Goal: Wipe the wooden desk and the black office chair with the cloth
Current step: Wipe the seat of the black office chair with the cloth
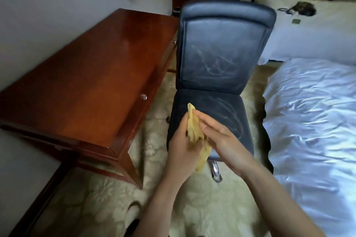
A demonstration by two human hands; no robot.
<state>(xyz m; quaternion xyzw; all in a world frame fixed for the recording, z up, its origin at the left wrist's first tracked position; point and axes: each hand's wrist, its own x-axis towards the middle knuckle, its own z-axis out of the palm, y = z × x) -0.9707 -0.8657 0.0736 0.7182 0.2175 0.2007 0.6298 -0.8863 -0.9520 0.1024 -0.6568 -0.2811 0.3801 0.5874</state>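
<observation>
Nearest, the left hand (180,152) gripped the bunched yellow cloth (192,129), fingers curled round it. The right hand (223,138) lay against the cloth's right side, fingers straight and pressed together; its thumb was hidden. The cloth was over the near left part of the seat of the black office chair (221,52); contact with the seat could not be determined. Pale streaks marked seat and backrest. The wooden desk (96,75) stood left of the chair, a bed (317,121) to its right.
</observation>
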